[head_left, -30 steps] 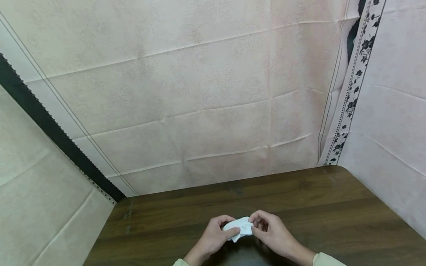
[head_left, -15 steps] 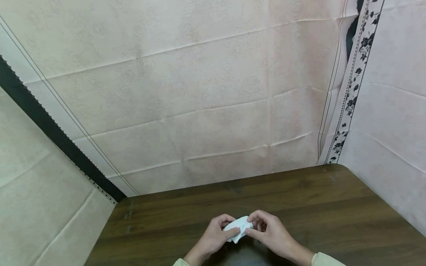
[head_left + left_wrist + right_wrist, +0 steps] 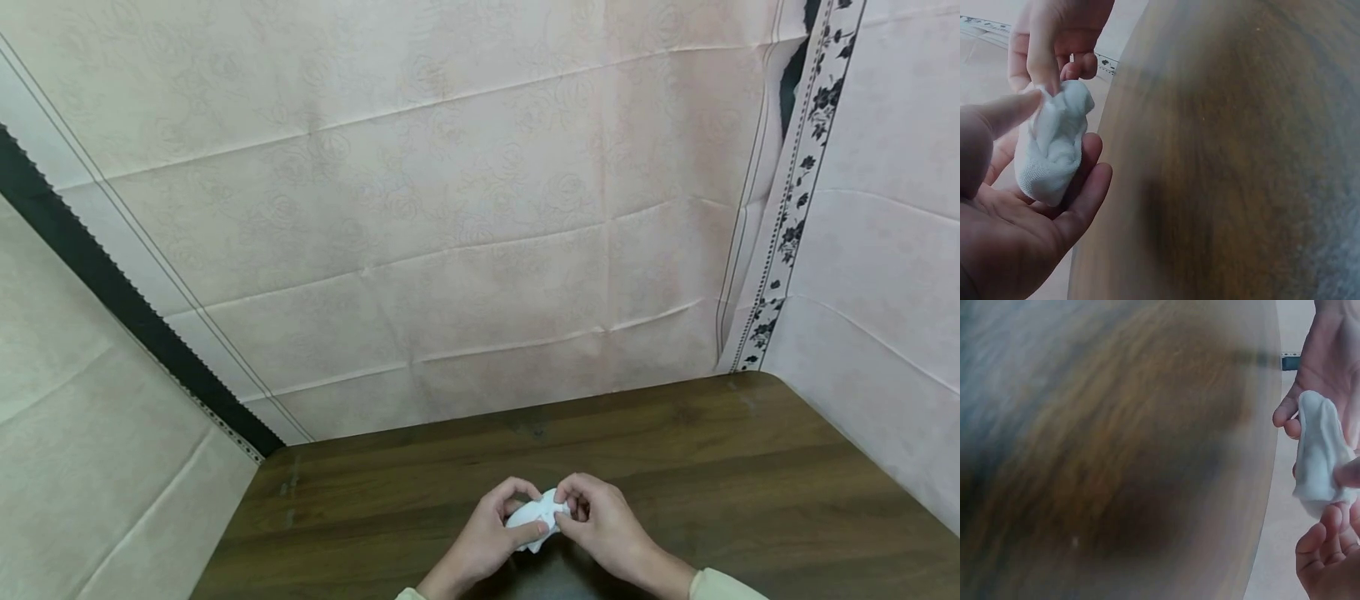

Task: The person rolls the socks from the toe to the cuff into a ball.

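Observation:
A white knit sock (image 3: 523, 515), folded into a small bundle, is held between both hands above the table. My left hand (image 3: 482, 540) grips its left end, thumb on top and fingers beneath and behind. The right hand (image 3: 609, 532) pinches the other end between thumb and fingertips. In the left wrist view the sock (image 3: 1047, 169) shows a rounded, ribbed end near the left palm and a folded opening where the right fingertips (image 3: 1044, 69) dip in. From the right wrist view the sock (image 3: 1317, 450) looks long and creased, with the left hand (image 3: 1335, 356) behind it.
Beneath the hands lies a dark brown wood-grain table (image 3: 420, 475) with a rounded far right corner. Creased pale patterned cloth (image 3: 450, 208) hangs behind it and along both sides. A black strip (image 3: 135, 283) runs down the left seam, a floral border (image 3: 791, 225) down the right.
The right hand has moved slightly left, closer to the left hand, its fingertips working at the sock's edge. The left thumb and fingers have shifted a little right over the sock.

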### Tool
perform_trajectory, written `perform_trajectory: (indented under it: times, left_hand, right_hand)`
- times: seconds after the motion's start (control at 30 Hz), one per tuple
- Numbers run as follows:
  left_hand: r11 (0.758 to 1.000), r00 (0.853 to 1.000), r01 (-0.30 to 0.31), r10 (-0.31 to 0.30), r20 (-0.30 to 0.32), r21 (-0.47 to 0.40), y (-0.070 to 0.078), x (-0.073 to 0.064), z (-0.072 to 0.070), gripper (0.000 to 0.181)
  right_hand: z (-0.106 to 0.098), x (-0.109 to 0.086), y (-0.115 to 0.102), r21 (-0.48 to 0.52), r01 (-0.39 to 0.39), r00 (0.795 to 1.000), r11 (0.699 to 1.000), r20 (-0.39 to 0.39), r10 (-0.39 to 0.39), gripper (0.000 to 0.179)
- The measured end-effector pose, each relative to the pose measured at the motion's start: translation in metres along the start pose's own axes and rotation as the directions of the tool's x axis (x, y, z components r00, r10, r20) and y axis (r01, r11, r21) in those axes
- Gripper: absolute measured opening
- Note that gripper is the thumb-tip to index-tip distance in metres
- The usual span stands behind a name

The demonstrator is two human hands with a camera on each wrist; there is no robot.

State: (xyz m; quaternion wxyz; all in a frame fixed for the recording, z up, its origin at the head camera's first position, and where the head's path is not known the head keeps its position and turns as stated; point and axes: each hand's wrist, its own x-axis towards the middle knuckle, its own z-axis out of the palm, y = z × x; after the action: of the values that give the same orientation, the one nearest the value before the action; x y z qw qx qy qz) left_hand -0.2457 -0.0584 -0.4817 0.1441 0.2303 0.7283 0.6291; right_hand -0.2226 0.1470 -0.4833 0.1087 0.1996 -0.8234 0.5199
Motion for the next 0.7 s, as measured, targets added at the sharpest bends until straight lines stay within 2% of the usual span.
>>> perform_trajectory:
  times: [0.13,0.23,0.4,0.53,0.7]
  left_hand:
    - [0.999,1.000,-0.029,0.029,-0.001,0.033,-0.0002,0.0009,0.0006,0.019]
    - [0.997,0.999,-0.044,0.045,-0.023,0.067,0.0008,0.0013,0.0011,0.014]
    - [0.992,0.996,-0.059,0.065,-0.058,0.110,0.0010,0.0010,0.0018,0.008]
    - [0.994,0.997,-0.044,0.050,-0.053,0.104,-0.0002,0.0008,0.0010,0.006]
    - [0.996,0.998,-0.048,0.051,-0.033,0.079,-0.0002,0.0006,0.0001,0.006]
  right_hand:
    - [0.0051,0.0000,-0.0013,-0.113,0.030,0.999,0.993,-0.021,-0.032,0.031]
    - [0.0077,-0.0001,-0.0029,-0.194,0.054,0.997,0.980,-0.050,-0.064,0.033]
    - [0.0087,0.0001,-0.0039,-0.298,0.050,0.995,0.953,-0.069,-0.073,0.033]
    - [0.0076,0.0005,-0.0026,-0.322,0.056,0.997,0.945,-0.041,-0.073,0.030]
    - [0.0055,0.0024,-0.0030,-0.269,0.061,0.997,0.961,-0.027,-0.071,0.029]
